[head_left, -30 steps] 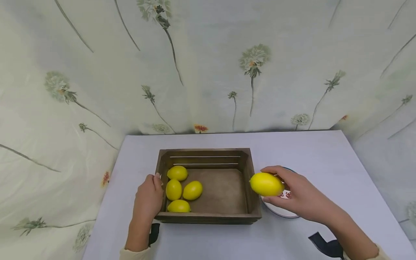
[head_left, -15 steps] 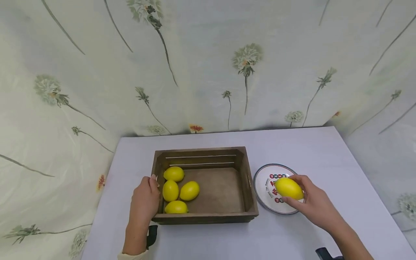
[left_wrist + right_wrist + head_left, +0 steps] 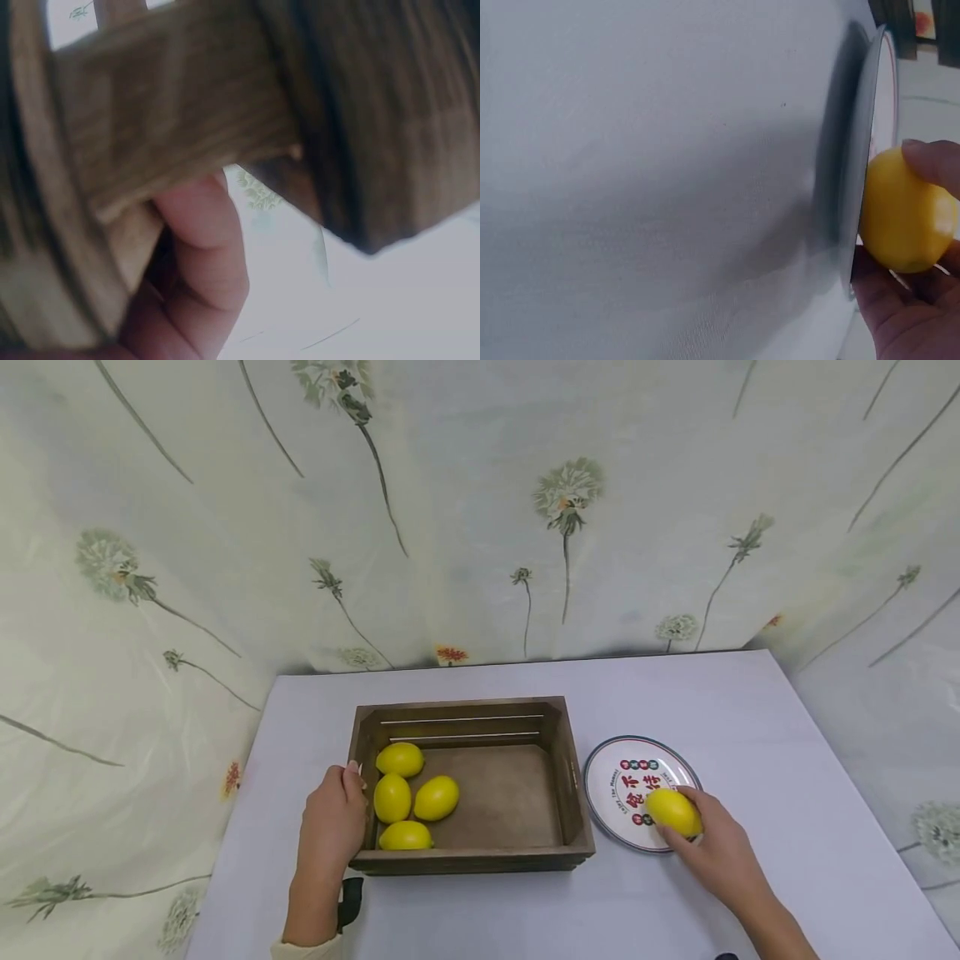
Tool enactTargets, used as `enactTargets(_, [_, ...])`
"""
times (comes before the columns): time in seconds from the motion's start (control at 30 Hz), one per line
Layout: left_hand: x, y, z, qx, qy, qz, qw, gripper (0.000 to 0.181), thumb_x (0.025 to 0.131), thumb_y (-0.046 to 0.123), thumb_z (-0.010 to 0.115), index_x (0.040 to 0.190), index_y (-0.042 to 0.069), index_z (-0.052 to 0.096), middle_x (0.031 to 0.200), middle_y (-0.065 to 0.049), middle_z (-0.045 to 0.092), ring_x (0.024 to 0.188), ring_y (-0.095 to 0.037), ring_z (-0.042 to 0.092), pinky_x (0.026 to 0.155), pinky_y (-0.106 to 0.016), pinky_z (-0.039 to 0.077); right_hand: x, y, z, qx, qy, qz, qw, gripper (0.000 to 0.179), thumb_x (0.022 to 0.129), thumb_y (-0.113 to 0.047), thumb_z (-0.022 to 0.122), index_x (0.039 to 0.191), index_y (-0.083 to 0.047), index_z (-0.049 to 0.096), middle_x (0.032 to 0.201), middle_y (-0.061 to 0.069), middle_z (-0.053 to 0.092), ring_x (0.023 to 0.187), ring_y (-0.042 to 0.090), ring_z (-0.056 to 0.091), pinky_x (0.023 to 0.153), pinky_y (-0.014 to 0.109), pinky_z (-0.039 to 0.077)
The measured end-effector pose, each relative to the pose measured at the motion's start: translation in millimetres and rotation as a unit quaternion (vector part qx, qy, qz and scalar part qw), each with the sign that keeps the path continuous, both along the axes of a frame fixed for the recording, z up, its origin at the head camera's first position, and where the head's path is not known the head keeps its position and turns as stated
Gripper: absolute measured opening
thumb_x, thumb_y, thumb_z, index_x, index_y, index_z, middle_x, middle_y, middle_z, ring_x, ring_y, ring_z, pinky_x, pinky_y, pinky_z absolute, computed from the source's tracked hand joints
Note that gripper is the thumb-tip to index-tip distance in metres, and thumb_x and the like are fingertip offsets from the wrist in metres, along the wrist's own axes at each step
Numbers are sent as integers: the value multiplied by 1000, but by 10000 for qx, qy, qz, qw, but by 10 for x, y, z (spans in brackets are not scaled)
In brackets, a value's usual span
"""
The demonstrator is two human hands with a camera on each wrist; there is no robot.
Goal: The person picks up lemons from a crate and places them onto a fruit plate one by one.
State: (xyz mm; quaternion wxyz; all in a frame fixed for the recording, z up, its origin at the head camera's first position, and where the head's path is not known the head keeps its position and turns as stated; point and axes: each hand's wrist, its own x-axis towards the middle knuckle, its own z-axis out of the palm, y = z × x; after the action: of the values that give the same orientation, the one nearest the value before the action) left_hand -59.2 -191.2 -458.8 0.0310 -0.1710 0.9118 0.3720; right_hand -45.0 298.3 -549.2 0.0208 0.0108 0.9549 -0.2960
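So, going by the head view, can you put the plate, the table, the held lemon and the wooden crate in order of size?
1. Table
2. Wooden crate
3. Plate
4. Held lemon

The lemon hides part of the plate, but the order looks clear.

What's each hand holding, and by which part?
The left hand grips the crate by its left wall; the right hand holds a lemon by opposite sides.

A cream sleeve and curved black tab showed at the left forearm, toward the bench's left edge; a dark sliver flanked the right.
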Motion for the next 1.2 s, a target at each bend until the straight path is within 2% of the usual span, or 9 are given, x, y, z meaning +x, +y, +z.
enactTargets(0.33, [2, -20, -26, 53, -10, 10, 10000, 44, 115, 34, 35, 113, -4, 58, 84, -12, 61, 67, -24, 54, 60, -34, 51, -11, -8, -44, 121, -162, 6, 9998, 75, 89, -23, 84, 145, 9, 44, 137, 34, 50, 115, 48, 52, 102, 68, 42])
enactTargets(0.57, [1, -21, -36, 13, 38, 26, 10000, 44, 115, 34, 36, 113, -3, 59, 84, -12, 62, 68, -24, 56, 62, -35, 53, -10, -9, -60, 92, -23, 73, 9999, 76, 87, -24, 86, 144, 8, 46, 136, 32, 52, 112, 44, 53, 100, 65, 44])
enactTargets(0.77, [4, -11, -27, 7, 30, 49, 10000, 44, 115, 34, 36, 113, -3, 59, 84, -12, 62, 69, -24, 55, 63, -36, 54, -10, 3, -48, 61, 114, 133, 9998, 77, 86, -25, 88, 144, 6, 47, 135, 31, 53, 116, 45, 53, 101, 66, 42])
enactTargets(1.0, [6, -9, -23, -25, 44, 45, 10000, 44, 115, 34, 36, 113, -3, 58, 83, -12, 61, 68, -24, 55, 63, -36, 54, -23, -8, 43, -75, 159, 168, 9997, 82, 86, -27, 88, 147, 7, 44, 140, 30, 51, 124, 48, 52, 102, 67, 43])
enactTargets(1.2, [17, 0, -4, -110, 59, -7, 9999, 43, 115, 33, 35, 111, -4, 58, 81, -12, 60, 66, -23, 54, 61, -35, 53, -50, -54, 214, -158, 350, 264, 9989, 87, 86, -26, 88, 150, 7, 40, 143, 28, 52, 125, 48, 55, 99, 63, 46])
